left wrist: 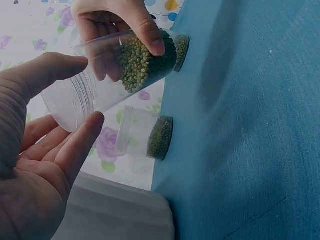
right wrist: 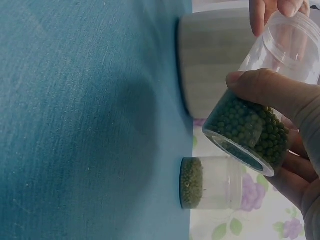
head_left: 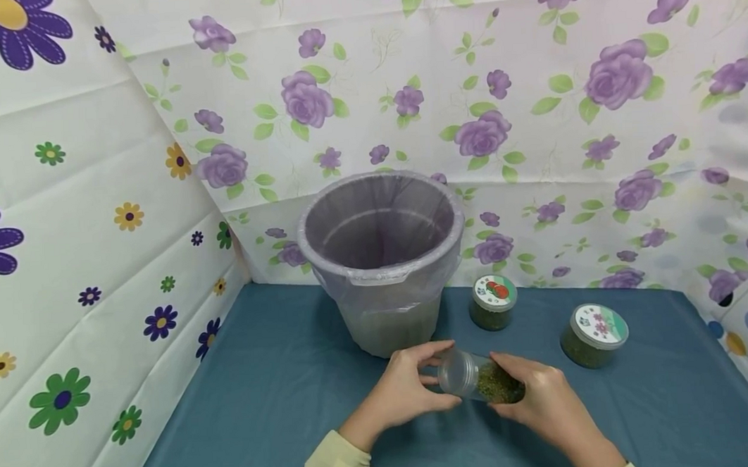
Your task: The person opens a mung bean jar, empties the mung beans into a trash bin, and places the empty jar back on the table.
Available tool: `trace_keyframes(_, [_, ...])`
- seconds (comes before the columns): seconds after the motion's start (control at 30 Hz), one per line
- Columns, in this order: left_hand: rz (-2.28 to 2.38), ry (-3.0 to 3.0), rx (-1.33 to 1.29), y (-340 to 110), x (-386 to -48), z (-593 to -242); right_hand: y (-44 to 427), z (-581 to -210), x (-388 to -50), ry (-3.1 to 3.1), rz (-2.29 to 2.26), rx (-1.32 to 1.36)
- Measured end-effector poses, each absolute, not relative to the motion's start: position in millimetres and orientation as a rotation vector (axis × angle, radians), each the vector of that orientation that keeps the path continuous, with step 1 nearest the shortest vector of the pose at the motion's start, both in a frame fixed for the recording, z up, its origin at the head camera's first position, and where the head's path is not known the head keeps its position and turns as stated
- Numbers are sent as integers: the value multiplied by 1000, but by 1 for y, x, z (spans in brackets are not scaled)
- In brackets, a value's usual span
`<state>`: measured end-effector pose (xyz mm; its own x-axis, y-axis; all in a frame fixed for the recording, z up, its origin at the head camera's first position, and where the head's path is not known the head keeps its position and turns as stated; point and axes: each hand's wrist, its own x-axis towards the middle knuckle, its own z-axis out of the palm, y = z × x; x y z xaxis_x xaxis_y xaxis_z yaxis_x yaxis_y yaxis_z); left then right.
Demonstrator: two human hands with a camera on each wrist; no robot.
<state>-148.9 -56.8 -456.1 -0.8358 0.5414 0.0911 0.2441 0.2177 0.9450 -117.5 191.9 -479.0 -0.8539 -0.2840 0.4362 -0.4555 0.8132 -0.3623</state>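
My right hand (head_left: 550, 400) grips a clear jar (head_left: 477, 376) by its lower part, thumb on one side and fingers on the other. Green beans (left wrist: 136, 65) lie in the bottom part of the tilted jar. At the jar's threaded top end, my left hand (head_left: 401, 394) has its thumb and fingertips on opposite sides, as the left wrist view shows. Whether a clear lid covers that end, I cannot tell. In the right wrist view, my right hand (right wrist: 295, 115) is wrapped round the jar (right wrist: 250, 125), whose base faces the camera.
A grey bin (head_left: 385, 317) with a clear liner stands behind the hands. To its right are two lidded jars, one with a red picture on its lid (head_left: 495, 290), the other with pink flowers (head_left: 601, 324). Blue cloth (head_left: 281, 400) covers the table; patterned sheets hang behind and at the sides.
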Motion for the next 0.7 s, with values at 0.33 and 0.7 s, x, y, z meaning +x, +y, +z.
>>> trace_keyframes(0.33, [1684, 2301, 629, -54, -147, -457, 192, -478, -117, -2636, 664, 555])
trace_keyframes(0.7, [1618, 2405, 498, -50, -146, -456, 191, -480, -117, -2639, 662, 557])
